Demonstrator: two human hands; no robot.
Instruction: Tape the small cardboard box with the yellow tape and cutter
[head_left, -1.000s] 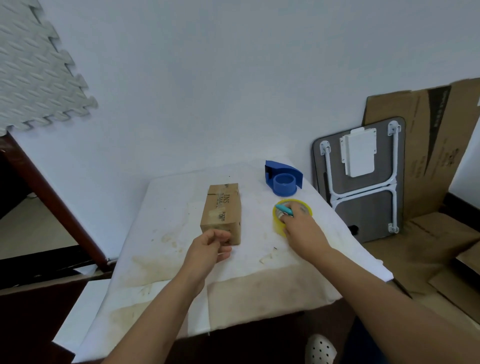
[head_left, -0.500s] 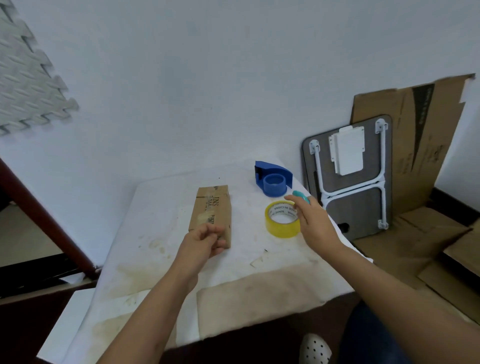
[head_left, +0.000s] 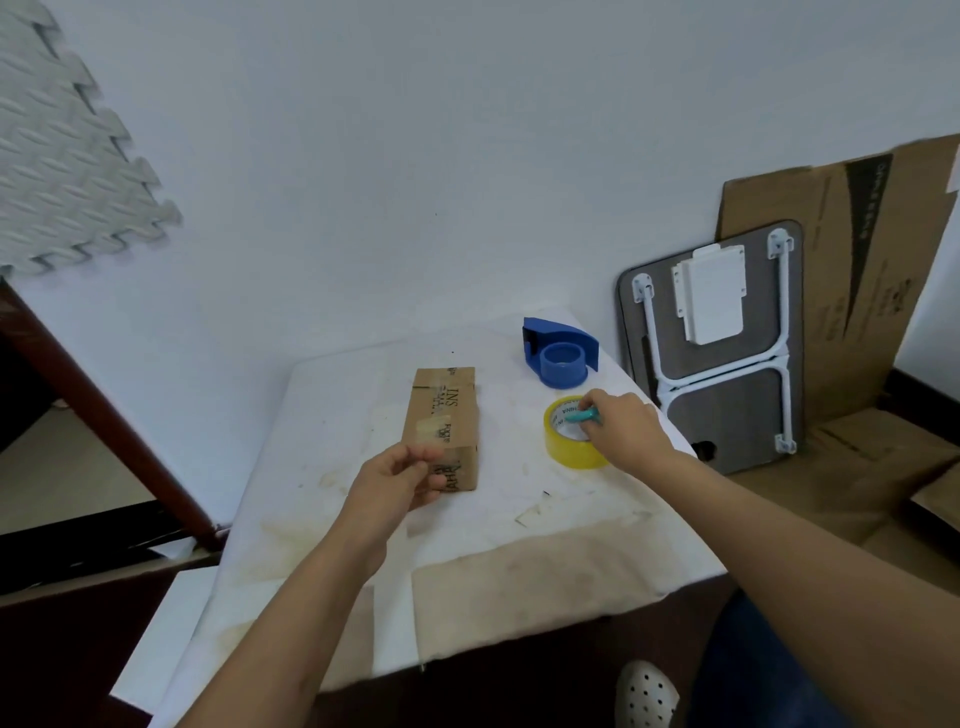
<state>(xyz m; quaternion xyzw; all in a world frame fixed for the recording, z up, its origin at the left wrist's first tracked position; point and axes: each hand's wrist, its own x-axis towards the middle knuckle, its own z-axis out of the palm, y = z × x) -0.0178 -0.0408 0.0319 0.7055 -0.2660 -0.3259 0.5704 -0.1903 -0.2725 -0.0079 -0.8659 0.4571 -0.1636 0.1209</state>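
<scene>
A small cardboard box lies lengthwise in the middle of the white-covered table, with old tape patches on top. My left hand hovers at its near end, fingers loosely curled, holding nothing that I can see. To the right lies the yellow tape roll, flat on the table. My right hand rests over the roll's far right side and grips a small teal cutter, whose tip points left across the roll's hole.
A blue tape dispenser stands behind the roll near the wall. A folded grey lap table and flat cardboard sheets lean at the right. Scraps of tape lie on the stained cloth. A dark wooden beam slants at left.
My right hand, which had lifted off to the right of the roll with the cutter, has come back down onto the roll. My left hand stays at the box's near end.
</scene>
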